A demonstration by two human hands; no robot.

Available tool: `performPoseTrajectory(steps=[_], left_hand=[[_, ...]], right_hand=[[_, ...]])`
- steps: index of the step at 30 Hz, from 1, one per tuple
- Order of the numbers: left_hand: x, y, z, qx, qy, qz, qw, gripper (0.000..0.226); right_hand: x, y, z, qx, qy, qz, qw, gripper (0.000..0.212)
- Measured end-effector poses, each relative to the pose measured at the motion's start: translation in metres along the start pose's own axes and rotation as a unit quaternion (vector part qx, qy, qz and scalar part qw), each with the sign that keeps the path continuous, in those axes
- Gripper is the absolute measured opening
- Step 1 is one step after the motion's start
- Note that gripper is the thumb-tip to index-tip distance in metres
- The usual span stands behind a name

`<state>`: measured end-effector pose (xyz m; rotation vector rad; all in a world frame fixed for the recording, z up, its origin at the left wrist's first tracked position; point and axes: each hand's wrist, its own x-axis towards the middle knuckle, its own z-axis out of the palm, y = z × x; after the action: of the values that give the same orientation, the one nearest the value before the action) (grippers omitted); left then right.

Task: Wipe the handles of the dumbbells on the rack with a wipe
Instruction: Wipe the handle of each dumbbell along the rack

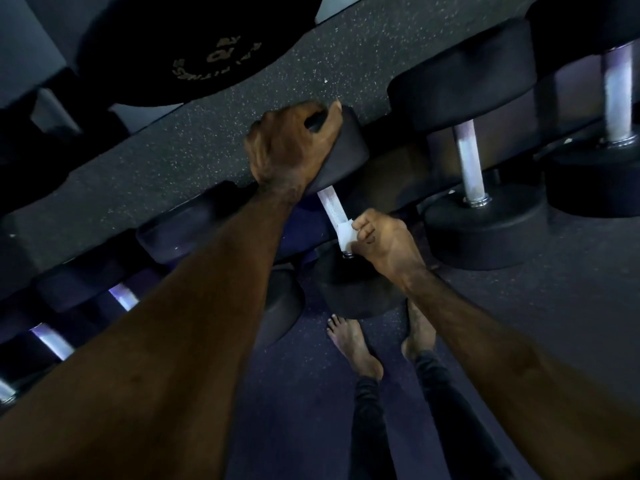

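Feet: your two bare feet (360, 344) stand on the dark floor (554, 306) below the rack, legs in dark trousers
Hands: two, both yours, each reaching up to the same dumbbell
Right grip: your right hand (384, 245) is curled round the white wipe (341, 233), pinching it against the low end of the handle (329, 207), just above the near weight head (346, 289)
Left grip: your left hand (287, 147) is clamped over the far weight head (349, 147), fingers hooked over its top edge
Wipe: one, wrapped on the handle under your right fingers; bare knurled metal shows between it and your left hand
Dumbbells: two more to your right (469, 161), well apart from your hands, each with a bright handle; to your left a row of at least three (52, 341), partly hidden by your forearm
Rack: dark sloping rails (391, 178) carrying the dumbbells
Surface and room: speckled rubber floor (207, 140) beyond the rack; a black weight plate (194, 46) with pale lettering at top left; dim light
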<state>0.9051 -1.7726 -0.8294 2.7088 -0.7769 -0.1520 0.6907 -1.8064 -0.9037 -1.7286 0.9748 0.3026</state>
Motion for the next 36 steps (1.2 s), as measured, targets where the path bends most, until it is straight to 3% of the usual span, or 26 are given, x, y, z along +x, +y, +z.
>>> performPoseTrajectory(steps=[9,15,19,25,32,36], left_hand=[[-0.002,0.003,-0.003,0.002,0.003,0.008,1.0,0.053],[-0.002,0.0,-0.002,-0.011,0.006,0.011,1.0,0.054],[-0.002,0.002,-0.005,-0.007,0.006,0.016,1.0,0.05],[-0.003,0.0,-0.003,-0.003,0.007,0.012,1.0,0.052],[-0.001,0.001,-0.002,-0.005,0.006,0.009,1.0,0.053],[-0.001,0.0,-0.004,-0.005,-0.01,0.006,1.0,0.054]], right_hand=[[-0.009,-0.015,0.008,-0.093,0.046,-0.03,0.994,0.039],[0.017,-0.037,0.008,0.062,0.059,0.018,0.996,0.036],[-0.005,-0.02,0.011,-0.005,0.054,0.054,0.997,0.028],[0.024,-0.055,0.007,0.115,0.078,0.021,0.99,0.025],[-0.003,-0.026,0.015,0.037,0.07,0.049,0.996,0.03],[0.022,-0.058,0.019,0.037,0.133,0.002,0.99,0.034]])
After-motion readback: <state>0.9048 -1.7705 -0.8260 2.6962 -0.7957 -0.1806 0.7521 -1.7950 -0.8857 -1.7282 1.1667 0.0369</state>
